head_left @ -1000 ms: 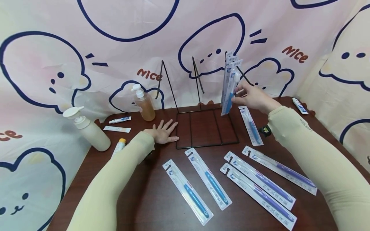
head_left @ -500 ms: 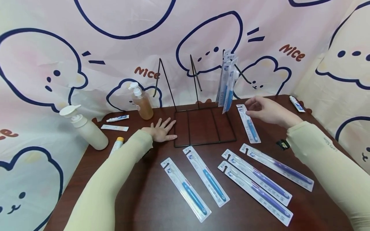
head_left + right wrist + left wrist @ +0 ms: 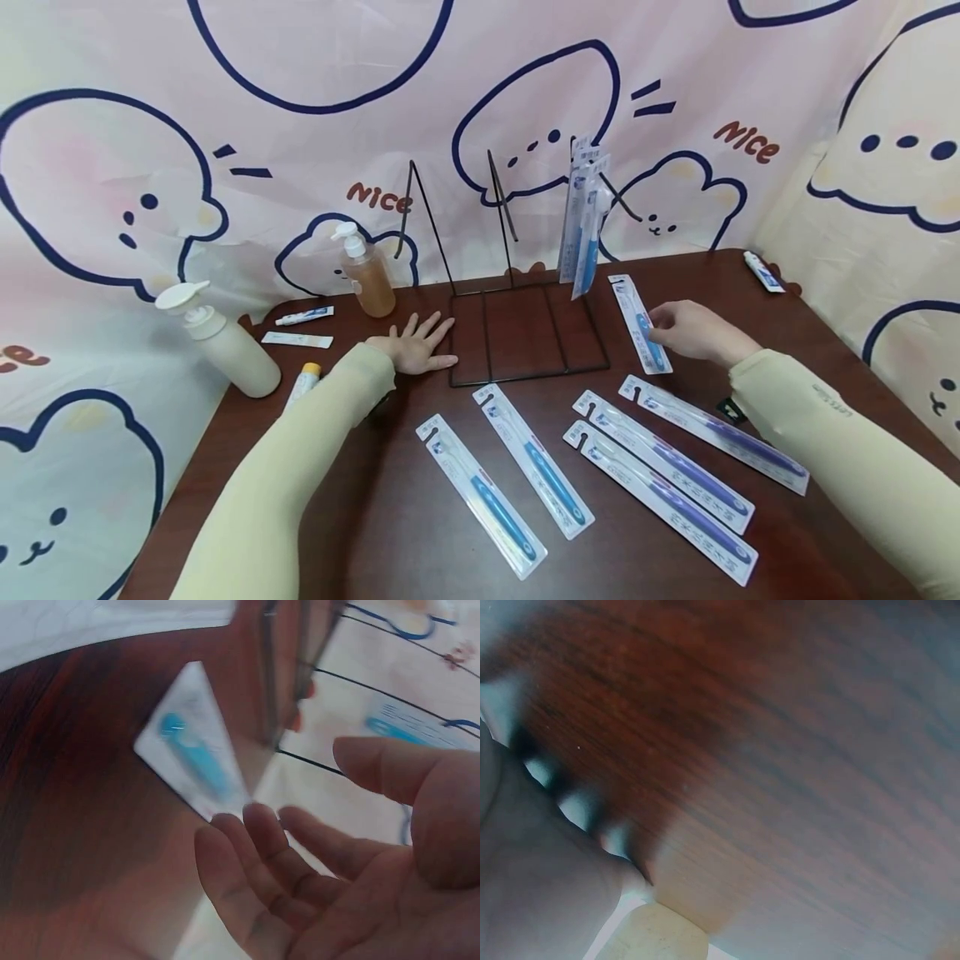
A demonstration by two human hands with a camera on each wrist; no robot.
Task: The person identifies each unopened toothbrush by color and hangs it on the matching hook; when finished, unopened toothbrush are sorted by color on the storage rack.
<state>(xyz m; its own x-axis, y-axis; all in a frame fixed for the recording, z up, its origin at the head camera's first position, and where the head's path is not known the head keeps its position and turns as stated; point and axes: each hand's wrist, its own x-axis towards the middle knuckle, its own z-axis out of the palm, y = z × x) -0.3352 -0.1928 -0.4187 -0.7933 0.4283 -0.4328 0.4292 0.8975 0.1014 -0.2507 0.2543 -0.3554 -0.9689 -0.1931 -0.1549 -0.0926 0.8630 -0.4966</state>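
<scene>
Lying just beside the right hand [image 3: 699, 332] — loosely curved, gripping nothing — a packaged blue toothbrush [image 3: 638, 321]

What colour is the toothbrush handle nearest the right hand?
The toothbrush handle is blue; it shows best in the head view.

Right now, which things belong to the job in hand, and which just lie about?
Job, likely:
black wire rack
blue toothbrushes in white packs
purple toothbrushes in white packs

Lying about, probably:
cream pump bottle
amber pump bottle
two white and blue tubes
yellow-capped white tube
flat white packet
</scene>
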